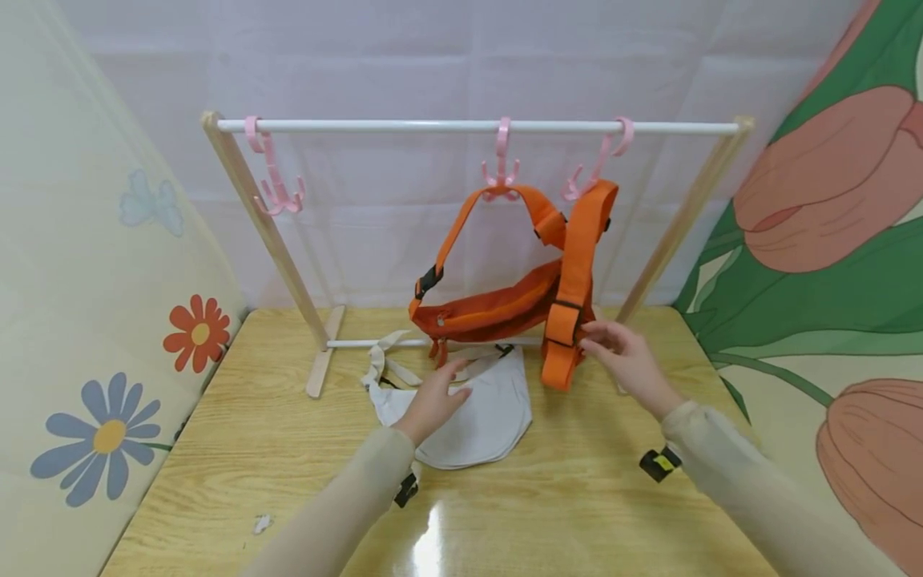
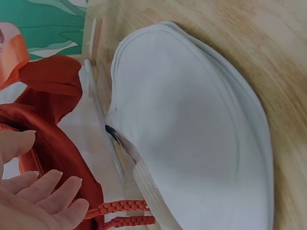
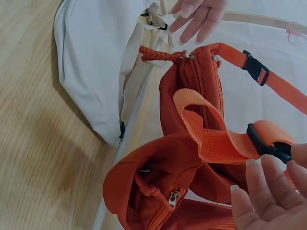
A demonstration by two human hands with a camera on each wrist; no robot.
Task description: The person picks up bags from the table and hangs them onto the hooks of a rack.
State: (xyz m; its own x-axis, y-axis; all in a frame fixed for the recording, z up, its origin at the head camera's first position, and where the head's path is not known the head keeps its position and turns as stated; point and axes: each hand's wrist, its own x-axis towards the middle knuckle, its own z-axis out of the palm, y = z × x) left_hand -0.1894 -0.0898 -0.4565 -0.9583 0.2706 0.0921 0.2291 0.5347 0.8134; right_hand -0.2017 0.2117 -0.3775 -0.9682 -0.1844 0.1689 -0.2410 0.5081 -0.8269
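Observation:
An orange waist bag [image 1: 497, 308] hangs by its strap from the middle pink hook [image 1: 501, 172]. At its right end a wide orange strap [image 1: 579, 256] with a black slider dangles below the right pink hook [image 1: 594, 172]. Beside that slider is my right hand [image 1: 622, 353], its fingers relaxed and at most touching the strap. My left hand [image 1: 436, 399], fingers apart and holding nothing, hovers near the bag's braided zip pulls [image 2: 122, 207]. Beneath it lies a white bag [image 2: 187, 115] with a beige strap, flat on the table.
A white rail [image 1: 404, 126] on a wooden stand spans the back, with a low crossbar behind the white bag. One more pink hook [image 1: 277, 176] hangs at the left. A small white scrap [image 1: 263, 523] lies on the wooden table [image 1: 577, 505]. Patterned cloths flank both sides.

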